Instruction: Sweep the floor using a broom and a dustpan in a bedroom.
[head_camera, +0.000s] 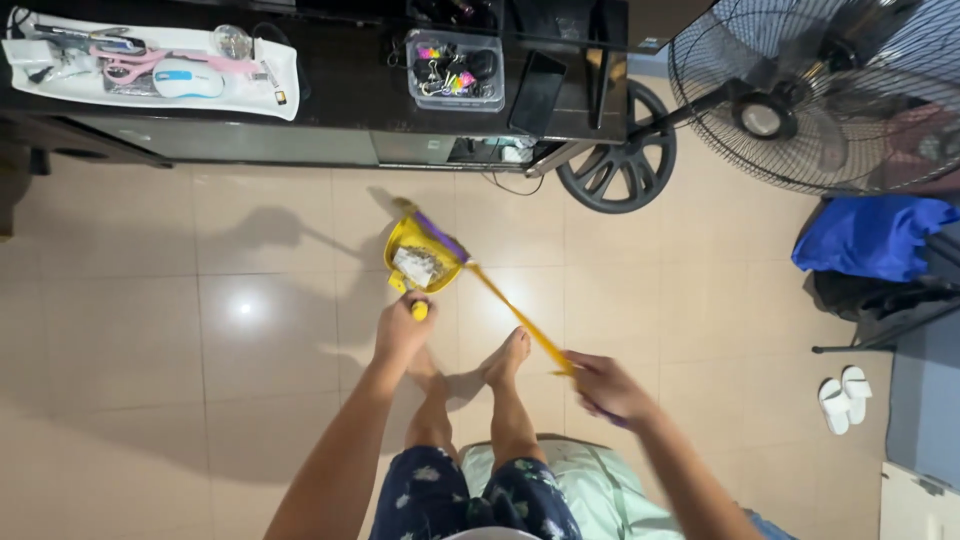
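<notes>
Dustpan (420, 255), yellow and short-handled, is held just above the beige tiled floor (200, 300) in front of the person's bare feet, its handle clamped in the closed left hand (402, 328). A small heap of grey and white debris (416, 266) is seen lying in its tray. A yellow broom handle (520, 322) is gripped by the closed right hand (604, 387) and runs diagonally up and to the left, so that the purple brush head (440, 236) is met at the far rim of the dustpan; whether the bristles actually touch the tray cannot be told. The two hands are kept well apart, with the feet between and below them. A dark desk (350, 85) is set along the top of the view, and on it are found a white tray (285, 80) of small items, including pink scissors (125, 65) and a white and blue computer mouse (187, 79), as well as a clear box of binder clips (455, 68) and a black phone (537, 92). A large standing fan (820, 90) is placed at the upper right, with a blue cloth (870, 235) below it and a pair of white slippers (843, 395) on the floor nearby.
</notes>
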